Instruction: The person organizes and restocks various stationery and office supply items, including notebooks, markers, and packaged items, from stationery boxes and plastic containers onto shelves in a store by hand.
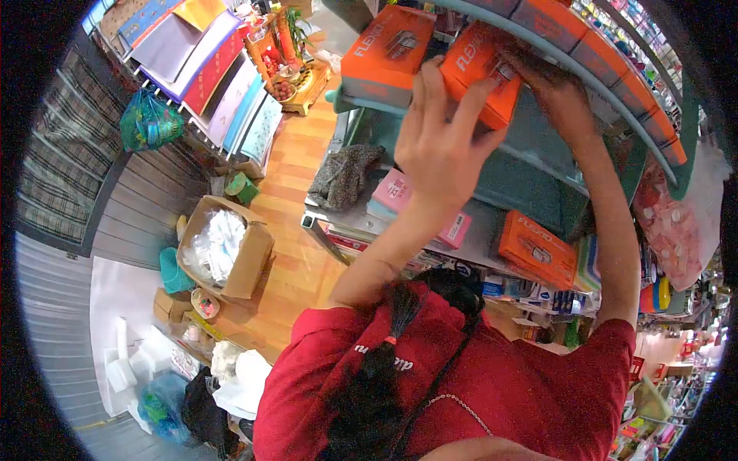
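Observation:
An orange and grey box (pixel 469 73) with white lettering is tilted on the upper shelf. My left hand (pixel 442 150) is on its near left side, fingers spread around that corner and thumb at the lower edge. My right hand (pixel 557 96) grips the same box from the right, its fingertips partly hidden at the far edge. Directly left of it stands a similar orange box (pixel 388 54) on the shelf. Another orange box (pixel 538 250) lies on the lower surface, right of a pink box (pixel 396 192).
A curved shelf rail (pixel 569 61) runs above and behind my hands, with a row of orange boxes (pixel 615 54) beyond. Grey cloth (pixel 344 177) lies on the lower left surface. On the wooden floor sits a cardboard carton (pixel 250 265) with white plastic. A plastic bag (pixel 673 223) hangs at the right.

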### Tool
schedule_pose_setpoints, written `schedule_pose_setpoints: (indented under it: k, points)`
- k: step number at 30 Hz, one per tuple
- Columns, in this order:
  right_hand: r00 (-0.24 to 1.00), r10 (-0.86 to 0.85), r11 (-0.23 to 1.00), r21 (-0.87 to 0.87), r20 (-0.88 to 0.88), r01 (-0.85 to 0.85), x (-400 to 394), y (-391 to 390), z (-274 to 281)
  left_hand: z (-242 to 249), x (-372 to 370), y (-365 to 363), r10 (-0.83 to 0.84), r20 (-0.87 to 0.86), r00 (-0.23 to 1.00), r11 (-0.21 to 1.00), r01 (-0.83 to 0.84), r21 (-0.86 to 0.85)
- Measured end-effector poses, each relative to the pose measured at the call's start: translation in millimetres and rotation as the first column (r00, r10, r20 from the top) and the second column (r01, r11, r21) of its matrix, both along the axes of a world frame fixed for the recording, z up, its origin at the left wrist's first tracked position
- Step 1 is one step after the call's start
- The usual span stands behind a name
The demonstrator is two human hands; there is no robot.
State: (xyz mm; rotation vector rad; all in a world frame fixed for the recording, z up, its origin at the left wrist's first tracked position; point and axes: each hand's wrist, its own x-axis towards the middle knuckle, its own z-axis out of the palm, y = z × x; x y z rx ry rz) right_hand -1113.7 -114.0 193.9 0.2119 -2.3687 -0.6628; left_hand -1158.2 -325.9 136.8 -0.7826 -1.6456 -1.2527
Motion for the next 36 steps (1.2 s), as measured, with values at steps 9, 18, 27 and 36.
schedule_pose_setpoints:
  k: [9, 18, 27, 36]
  points:
    - [0.983, 0.082, 0.994, -0.090, 0.162, -0.068, -23, 4, -2, -11, 5, 1, 0.029, 0.126, 0.992, 0.979, -0.003, -0.202]
    - [0.937, 0.226, 0.937, -0.323, 0.268, -0.134, -34, 3, 1, -34, 5, 15, -0.012, 0.046, 0.999, 0.962, 0.024, -0.272]
    - [0.952, 0.057, 0.982, -0.187, 0.301, 0.000, -48, 18, -11, -32, -1, 7, -0.137, 0.040, 0.990, 0.953, 0.143, -0.266]
    - [0.996, -0.024, 0.999, 0.050, 0.085, 0.020, -34, -21, -4, -30, 3, 8, -0.091, 0.075, 0.993, 0.958, 0.108, -0.267]
